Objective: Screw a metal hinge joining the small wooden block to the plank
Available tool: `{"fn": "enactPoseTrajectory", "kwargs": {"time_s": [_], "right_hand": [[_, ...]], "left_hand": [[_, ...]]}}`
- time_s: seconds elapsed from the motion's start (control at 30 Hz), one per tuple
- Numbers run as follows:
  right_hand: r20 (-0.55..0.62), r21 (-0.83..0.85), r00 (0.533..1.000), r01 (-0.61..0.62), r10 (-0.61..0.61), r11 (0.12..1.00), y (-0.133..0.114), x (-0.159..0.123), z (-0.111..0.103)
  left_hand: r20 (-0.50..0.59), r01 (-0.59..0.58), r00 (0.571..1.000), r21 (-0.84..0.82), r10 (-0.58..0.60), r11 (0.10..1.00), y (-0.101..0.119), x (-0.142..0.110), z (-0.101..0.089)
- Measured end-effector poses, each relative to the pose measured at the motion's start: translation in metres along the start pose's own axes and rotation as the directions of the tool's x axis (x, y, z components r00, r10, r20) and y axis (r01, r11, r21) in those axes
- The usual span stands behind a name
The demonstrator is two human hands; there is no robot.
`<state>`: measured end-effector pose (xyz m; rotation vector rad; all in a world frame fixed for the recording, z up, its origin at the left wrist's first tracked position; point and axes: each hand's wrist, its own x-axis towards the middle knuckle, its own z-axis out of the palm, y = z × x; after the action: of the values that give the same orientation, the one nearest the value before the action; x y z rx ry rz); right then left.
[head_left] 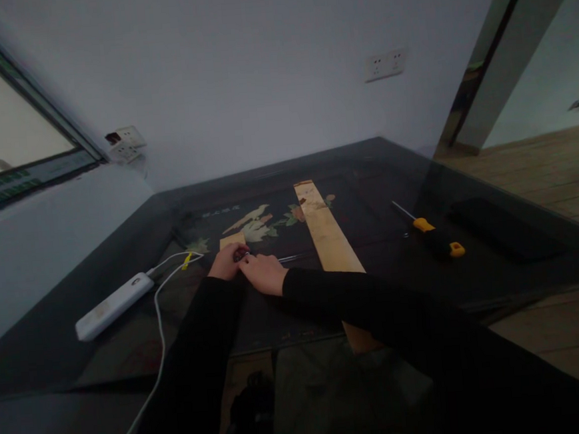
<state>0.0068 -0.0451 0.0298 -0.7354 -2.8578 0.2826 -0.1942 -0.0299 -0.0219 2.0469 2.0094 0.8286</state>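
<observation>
Both hands meet over the desk (287, 317), left of its middle and toward the near edge. The left hand (224, 262) curls beside a short slat (232, 239), the right hand (264, 274) bunched against it at a small dark piece (240, 255); I can't tell which one pinches it. A long board (328, 234) overhangs the near edge. I'd steady the piece with the left fingertips and let the right work gently, wrists low.
</observation>
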Motion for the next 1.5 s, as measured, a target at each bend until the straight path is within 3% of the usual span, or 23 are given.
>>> {"fn": "enactPoseTrajectory", "kwargs": {"time_s": [0.23,0.4,0.7,0.87,1.07,1.5], "right_hand": [[-0.071,-0.047,0.997,0.008,-0.012,0.999,0.003,-0.008,0.008],[-0.06,-0.055,0.998,0.03,-0.033,0.998,0.006,-0.009,0.008],[0.072,-0.05,0.993,0.1,-0.097,0.994,0.011,-0.01,-0.009],[0.139,-0.025,0.989,0.059,-0.055,0.998,0.024,-0.004,-0.024],[0.228,-0.035,0.972,0.055,-0.046,0.998,0.04,0.006,-0.018],[0.126,-0.061,0.984,0.135,-0.127,0.989,0.007,0.0,-0.007]], "left_hand": [[-0.004,-0.023,1.0,0.028,0.023,0.999,0.001,-0.001,0.0],[-0.013,-0.034,0.999,0.046,0.035,0.998,0.0,-0.001,0.001],[0.002,-0.068,0.998,0.096,0.068,0.993,0.0,-0.001,0.002],[0.011,-0.083,0.997,0.088,0.082,0.993,-0.001,-0.002,0.001],[0.003,-0.081,0.997,0.091,0.081,0.993,0.002,-0.004,-0.001],[0.002,-0.002,1.0,0.062,0.002,0.998,0.008,-0.002,-0.002]]}}
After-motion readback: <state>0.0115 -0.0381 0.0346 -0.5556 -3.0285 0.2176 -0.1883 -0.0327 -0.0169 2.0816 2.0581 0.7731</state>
